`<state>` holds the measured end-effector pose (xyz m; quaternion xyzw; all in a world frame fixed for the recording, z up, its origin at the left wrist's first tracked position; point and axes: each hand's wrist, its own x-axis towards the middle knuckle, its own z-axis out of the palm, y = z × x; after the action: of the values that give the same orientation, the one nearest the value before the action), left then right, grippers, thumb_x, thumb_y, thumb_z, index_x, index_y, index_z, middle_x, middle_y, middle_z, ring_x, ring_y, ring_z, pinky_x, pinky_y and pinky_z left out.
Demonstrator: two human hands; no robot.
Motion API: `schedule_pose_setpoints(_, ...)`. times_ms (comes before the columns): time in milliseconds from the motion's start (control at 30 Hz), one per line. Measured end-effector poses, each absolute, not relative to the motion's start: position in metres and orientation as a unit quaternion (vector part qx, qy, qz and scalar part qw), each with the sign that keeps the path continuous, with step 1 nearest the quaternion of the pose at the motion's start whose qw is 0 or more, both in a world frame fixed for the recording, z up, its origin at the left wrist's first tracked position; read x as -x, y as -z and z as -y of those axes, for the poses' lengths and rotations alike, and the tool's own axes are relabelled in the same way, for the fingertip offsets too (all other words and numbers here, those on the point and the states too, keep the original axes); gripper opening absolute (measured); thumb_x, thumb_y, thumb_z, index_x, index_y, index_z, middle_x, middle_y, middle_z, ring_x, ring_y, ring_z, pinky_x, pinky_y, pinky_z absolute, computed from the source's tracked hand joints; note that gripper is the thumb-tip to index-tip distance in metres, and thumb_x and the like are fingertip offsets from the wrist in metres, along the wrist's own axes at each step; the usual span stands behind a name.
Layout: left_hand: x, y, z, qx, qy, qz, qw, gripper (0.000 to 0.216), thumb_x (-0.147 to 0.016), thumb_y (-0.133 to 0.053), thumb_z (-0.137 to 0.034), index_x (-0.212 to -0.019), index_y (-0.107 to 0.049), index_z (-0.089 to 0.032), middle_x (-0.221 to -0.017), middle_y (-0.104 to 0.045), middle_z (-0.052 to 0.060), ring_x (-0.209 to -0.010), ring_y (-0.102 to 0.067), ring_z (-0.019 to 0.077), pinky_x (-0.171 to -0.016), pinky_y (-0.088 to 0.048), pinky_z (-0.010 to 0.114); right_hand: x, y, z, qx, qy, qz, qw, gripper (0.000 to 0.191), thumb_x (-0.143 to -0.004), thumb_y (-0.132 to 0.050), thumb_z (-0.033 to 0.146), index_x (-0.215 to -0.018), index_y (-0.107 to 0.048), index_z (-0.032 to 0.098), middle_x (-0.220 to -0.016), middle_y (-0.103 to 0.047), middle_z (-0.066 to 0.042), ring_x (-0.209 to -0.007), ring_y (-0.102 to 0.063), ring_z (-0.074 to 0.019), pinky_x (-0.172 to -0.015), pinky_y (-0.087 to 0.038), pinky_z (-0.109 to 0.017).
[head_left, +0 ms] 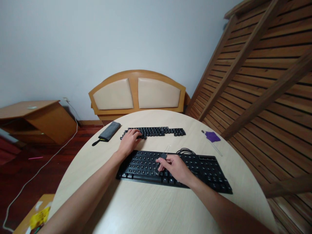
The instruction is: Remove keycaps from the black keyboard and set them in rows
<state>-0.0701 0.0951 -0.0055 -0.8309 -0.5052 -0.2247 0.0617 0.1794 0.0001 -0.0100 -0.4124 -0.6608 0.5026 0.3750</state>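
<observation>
A black keyboard (pixel 146 164) lies across the table with most of its keycaps off; a few caps stay along its front edge. My right hand (pixel 176 167) is closed around a keycap puller (pixel 163 156) with a dark handle and thin wire loops, held slantwise over the keyboard's middle. Beyond the keyboard, removed keycaps (pixel 156 131) are laid out in rows. At the left front of these rows, my left hand (pixel 130 141) has bent fingers closed at a dark keycap (pixel 142 137); the fingers partly hide their grip.
A coiled cable (pixel 185 151) sits behind the keyboard. A dark grey pouch (pixel 110 131) lies at the table's left. On the right are a purple cloth (pixel 213 136) and a thin brush (pixel 212 144). The round table (pixel 136 204) has a slatted wooden panel (pixel 263 97) at its right.
</observation>
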Motion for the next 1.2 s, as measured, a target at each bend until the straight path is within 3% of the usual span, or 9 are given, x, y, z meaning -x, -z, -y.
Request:
schedule_pose_setpoints(133, 0.036, 0.005, -0.039, 0.828, 0.269, 0.492, -0.014, 0.022, -0.093, -0.05, -0.022, -0.114, -0.057, -0.018, -0.118, -0.063, 0.011, -0.111, -0.058, 0.0246, -0.099, -0.049, 0.04, -0.179, 0.009, -0.001, 0.413, -0.499, 0.652, 0.395, 0.048, -0.087, -0.056, 0.057, -0.082, -0.074, 0.013, -0.067, -0.072, -0.006, -0.063, -0.067, -0.0167, -0.064, -0.054, -0.028)
schedule_pose_setpoints(233, 0.016, 0.013, 0.001, 0.838, 0.257, 0.476, -0.065, 0.033, -0.096, -0.046, -0.025, -0.129, -0.048, -0.019, -0.132, -0.058, 0.012, -0.122, -0.056, 0.0248, -0.105, -0.047, 0.044, -0.18, 0.009, -0.001, 0.412, -0.486, 0.651, 0.413, 0.047, -0.089, -0.055, 0.056, -0.087, -0.073, 0.013, -0.07, -0.071, -0.005, -0.061, -0.065, -0.0149, -0.062, -0.053, -0.026)
schedule_pose_setpoints(400, 0.016, 0.026, 0.024, 0.851, 0.234, 0.467, -0.061, 0.044, -0.098, -0.043, -0.029, -0.141, -0.038, -0.021, -0.146, -0.048, 0.012, -0.135, -0.045, 0.0264, -0.112, -0.04, 0.05, -0.18, 0.006, 0.004, 0.425, -0.457, 0.649, 0.435, 0.043, -0.089, -0.055, 0.054, -0.092, -0.072, 0.015, -0.073, -0.07, -0.005, -0.062, -0.066, -0.0155, -0.06, -0.054, -0.026)
schedule_pose_setpoints(533, 0.025, 0.028, 0.023, 0.854, 0.222, 0.467, -0.052, 0.043, -0.099, -0.041, -0.029, -0.141, -0.039, -0.022, -0.148, -0.046, 0.012, -0.137, -0.043, 0.0258, -0.113, -0.039, 0.05, -0.181, 0.006, 0.009, 0.426, -0.413, 0.687, 0.419, 0.034, -0.092, -0.056, 0.045, -0.104, -0.069, 0.017, -0.079, -0.072, -0.005, -0.069, -0.068, -0.0178, -0.066, -0.056, -0.028)
schedule_pose_setpoints(900, 0.023, 0.027, 0.026, 0.861, 0.198, 0.468, -0.03, 0.043, -0.092, -0.044, -0.016, -0.135, -0.047, -0.019, -0.15, -0.044, 0.012, -0.14, -0.039, 0.0262, -0.115, -0.037, 0.05, -0.18, 0.007, 0.009, 0.422, -0.344, 0.755, 0.365, 0.024, -0.093, -0.056, 0.037, -0.099, -0.072, 0.019, -0.084, -0.074, -0.004, -0.069, -0.066, -0.0178, -0.064, -0.051, -0.027)
schedule_pose_setpoints(1200, 0.023, 0.025, 0.026, 0.863, 0.192, 0.466, -0.026, 0.047, -0.089, -0.046, -0.014, -0.135, -0.047, -0.019, -0.15, -0.044, 0.012, -0.14, -0.039, 0.0261, -0.115, -0.036, 0.05, -0.18, 0.007, 0.009, 0.407, -0.334, 0.767, 0.366, 0.025, -0.095, -0.053, 0.036, -0.099, -0.071, 0.02, -0.095, -0.074, -0.006, -0.082, -0.068, -0.0186, -0.072, -0.052, -0.027)
